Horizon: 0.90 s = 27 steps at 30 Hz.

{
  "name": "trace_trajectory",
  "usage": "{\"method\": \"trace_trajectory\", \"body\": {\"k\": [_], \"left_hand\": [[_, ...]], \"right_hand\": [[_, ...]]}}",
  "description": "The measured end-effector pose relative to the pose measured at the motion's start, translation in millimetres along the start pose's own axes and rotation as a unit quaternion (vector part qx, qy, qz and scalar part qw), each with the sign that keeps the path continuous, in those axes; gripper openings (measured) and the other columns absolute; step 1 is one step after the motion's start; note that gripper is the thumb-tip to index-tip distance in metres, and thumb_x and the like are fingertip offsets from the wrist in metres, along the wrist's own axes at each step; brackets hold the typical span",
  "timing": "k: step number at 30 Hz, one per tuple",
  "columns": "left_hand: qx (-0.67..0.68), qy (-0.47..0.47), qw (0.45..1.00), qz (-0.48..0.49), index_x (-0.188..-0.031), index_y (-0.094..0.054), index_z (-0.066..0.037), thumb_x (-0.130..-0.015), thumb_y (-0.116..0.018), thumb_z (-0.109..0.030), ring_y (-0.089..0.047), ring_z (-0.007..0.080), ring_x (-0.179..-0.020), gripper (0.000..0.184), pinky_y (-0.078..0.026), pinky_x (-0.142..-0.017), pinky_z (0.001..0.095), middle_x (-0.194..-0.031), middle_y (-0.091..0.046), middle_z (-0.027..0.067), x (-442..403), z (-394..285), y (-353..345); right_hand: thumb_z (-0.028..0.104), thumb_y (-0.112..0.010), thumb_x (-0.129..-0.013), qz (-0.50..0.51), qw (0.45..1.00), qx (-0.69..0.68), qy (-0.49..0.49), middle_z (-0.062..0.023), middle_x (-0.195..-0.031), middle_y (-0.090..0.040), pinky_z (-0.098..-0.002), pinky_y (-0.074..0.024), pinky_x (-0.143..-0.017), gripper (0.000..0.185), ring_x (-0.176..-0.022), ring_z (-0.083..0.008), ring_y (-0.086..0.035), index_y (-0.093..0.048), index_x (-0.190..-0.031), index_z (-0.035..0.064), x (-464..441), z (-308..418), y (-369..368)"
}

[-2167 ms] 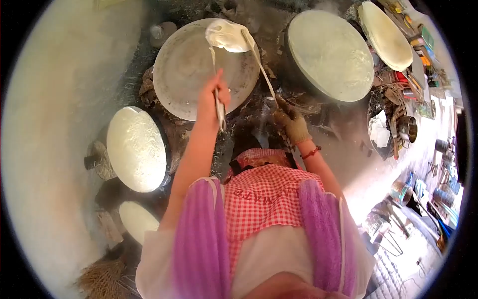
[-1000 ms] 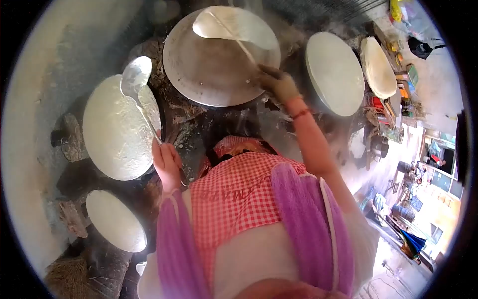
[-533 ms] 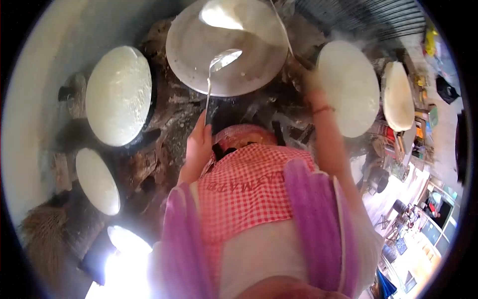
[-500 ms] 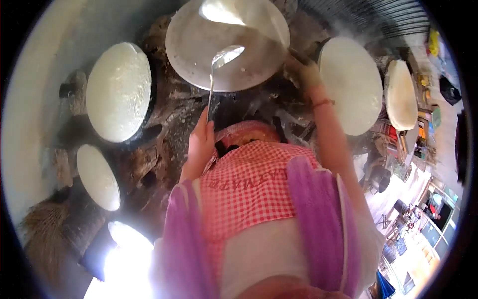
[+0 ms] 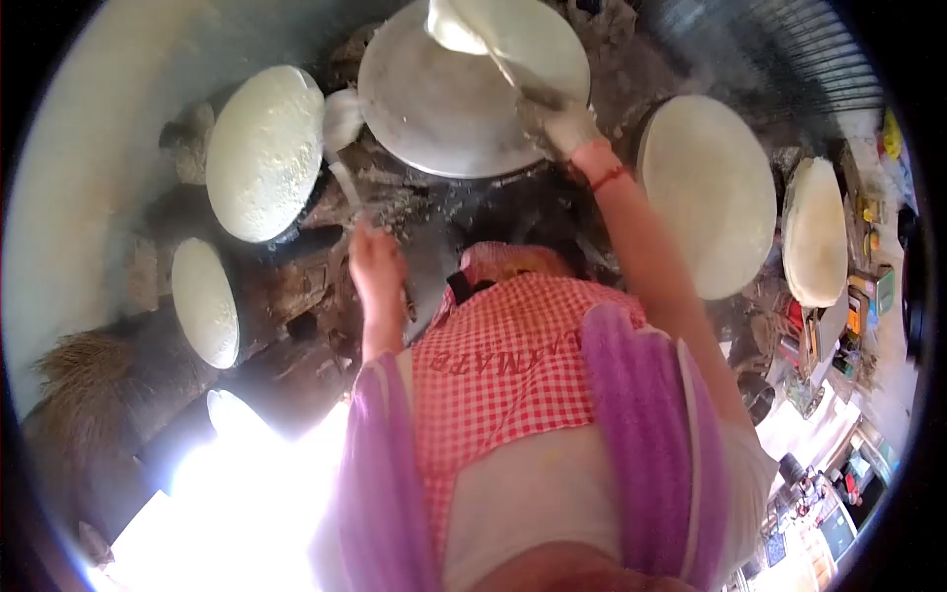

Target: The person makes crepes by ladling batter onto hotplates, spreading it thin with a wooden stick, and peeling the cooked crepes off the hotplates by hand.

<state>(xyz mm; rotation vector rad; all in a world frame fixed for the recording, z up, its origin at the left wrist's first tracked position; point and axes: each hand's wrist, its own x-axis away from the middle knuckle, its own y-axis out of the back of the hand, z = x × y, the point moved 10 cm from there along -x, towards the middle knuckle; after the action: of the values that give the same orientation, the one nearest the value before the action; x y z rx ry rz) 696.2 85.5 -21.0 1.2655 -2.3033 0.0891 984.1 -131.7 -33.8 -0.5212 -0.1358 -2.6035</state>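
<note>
My left hand (image 5: 378,264) is closed around the handle of a ladle. The ladle's bowl (image 5: 343,118) is smeared by motion, between the left pan and the middle griddle. My right hand (image 5: 564,128) grips a thin flat spreader (image 5: 505,71) over the right part of the round griddle (image 5: 424,113). A thick white patch of batter (image 5: 456,28) lies near the griddle's far edge, and a thin pale layer (image 5: 547,39) covers its far right. The nearer left part of the griddle is bare grey metal.
Round pans with pale sheets stand at left (image 5: 264,153), lower left (image 5: 205,302) and right (image 5: 707,197). A stack of pale flatbreads (image 5: 815,233) is at far right. A straw broom (image 5: 84,380) lies at lower left, near a glaring bright area. Steam hangs about.
The ladle has swung left, away from the griddle, with my left hand lower and further left. My right hand has moved left over the griddle. The whole view has shifted somewhat.
</note>
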Motion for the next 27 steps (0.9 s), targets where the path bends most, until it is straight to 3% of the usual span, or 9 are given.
{"method": "trace_trajectory", "body": {"k": [2,5,9,12,14,15,19,22,27], "left_hand": [[0.079,-0.099,0.991,-0.051,-0.137,-0.040,-0.005,-0.095,-0.045,-0.011,-0.034,0.0024,-0.045,0.043,-0.025,-0.036,0.0187,-0.067,-0.043,-0.0030,2,-48,30],[0.095,-0.222,0.966,-0.096,-0.136,-0.038,-0.003,-0.098,-0.041,-0.012,-0.032,0.0029,-0.045,0.039,-0.024,-0.036,0.0190,-0.067,-0.043,-0.0019,18,-88,72],[0.138,-0.207,0.964,-0.096,-0.135,-0.038,-0.002,-0.099,-0.041,-0.014,-0.029,0.0036,-0.045,0.039,-0.024,-0.037,0.0204,-0.068,-0.042,-0.0014,19,-69,76],[0.154,-0.176,0.966,-0.107,-0.133,-0.040,-0.003,-0.100,-0.041,-0.017,-0.030,0.0040,-0.046,0.037,-0.025,-0.039,0.0208,-0.069,-0.042,-0.0017,15,-60,81],[0.148,-0.168,0.966,-0.128,-0.132,-0.042,-0.004,-0.101,-0.042,-0.022,-0.031,0.0039,-0.047,0.036,-0.026,-0.040,0.0207,-0.070,-0.041,-0.0022,17,-50,94],[0.157,-0.190,0.957,-0.155,-0.132,-0.042,-0.004,-0.101,-0.041,-0.021,-0.031,0.0041,-0.047,0.036,-0.025,-0.040,0.0202,-0.070,-0.041,-0.0023,22,-49,103],[0.167,-0.170,0.961,-0.137,-0.133,-0.042,-0.005,-0.100,-0.041,-0.017,-0.032,0.0051,-0.048,0.035,-0.025,-0.042,0.0214,-0.070,-0.041,-0.0021,17,-49,100],[0.188,-0.168,0.957,-0.141,-0.133,-0.042,-0.006,-0.100,-0.041,-0.016,-0.032,0.0055,-0.049,0.034,-0.025,-0.042,0.0223,-0.070,-0.041,-0.0019,10,-60,99],[0.195,-0.183,0.954,-0.138,-0.133,-0.042,-0.007,-0.100,-0.042,-0.017,-0.032,0.0050,-0.049,0.034,-0.024,-0.043,0.0215,-0.069,-0.040,-0.0021,9,-73,104]], "right_hand": [[0.020,-0.067,-0.087,0.010,0.997,0.038,0.061,-0.0055,-0.084,-0.066,-0.0249,-0.0457,-0.049,0.037,-0.059,-0.0080,-0.055,-0.061,-0.118,0.0022,-28,-9,17],[0.021,-0.069,-0.085,-0.021,0.968,-0.251,0.009,-0.0040,-0.081,-0.065,-0.0210,-0.0413,-0.047,0.044,-0.054,-0.0071,-0.052,-0.058,-0.122,0.0003,-27,-21,44],[0.024,-0.069,-0.086,0.007,0.992,0.123,0.038,-0.0066,-0.085,-0.066,-0.0254,-0.0462,-0.051,0.039,-0.062,-0.0094,-0.057,-0.063,-0.118,0.0039,-31,14,-23],[0.034,-0.069,-0.084,0.059,0.982,0.175,0.024,-0.0062,-0.098,-0.069,-0.0270,-0.0503,-0.073,0.044,-0.082,-0.0127,-0.062,-0.064,-0.120,0.0096,-41,3,-37],[0.024,-0.068,-0.085,0.058,0.990,0.118,0.046,-0.0084,-0.095,-0.068,-0.0254,-0.0508,-0.071,0.040,-0.081,-0.0126,-0.062,-0.063,-0.119,0.0041,-27,1,5],[0.020,-0.067,-0.085,-0.002,0.994,-0.100,0.039,-0.0083,-0.090,-0.067,-0.0226,-0.0485,-0.064,0.041,-0.074,-0.0114,-0.060,-0.061,-0.119,-0.0010,-27,0,40],[0.028,-0.067,-0.084,0.022,0.998,0.052,-0.011,-0.0105,-0.092,-0.069,-0.0259,-0.0487,-0.064,0.045,-0.074,-0.0154,-0.061,-0.061,-0.119,0.0011,-44,9,-6],[0.041,-0.066,-0.082,0.078,0.933,0.339,0.089,-0.0105,-0.096,-0.069,-0.0285,-0.0476,-0.080,0.047,-0.085,-0.0162,-0.063,-0.064,-0.120,0.0116,-42,14,-48],[0.017,-0.066,-0.084,0.061,0.997,0.048,0.010,-0.0062,-0.107,-0.066,-0.0259,-0.0468,-0.082,0.047,-0.091,-0.0154,-0.060,-0.056,-0.127,0.0003,-23,-2,41]]}}
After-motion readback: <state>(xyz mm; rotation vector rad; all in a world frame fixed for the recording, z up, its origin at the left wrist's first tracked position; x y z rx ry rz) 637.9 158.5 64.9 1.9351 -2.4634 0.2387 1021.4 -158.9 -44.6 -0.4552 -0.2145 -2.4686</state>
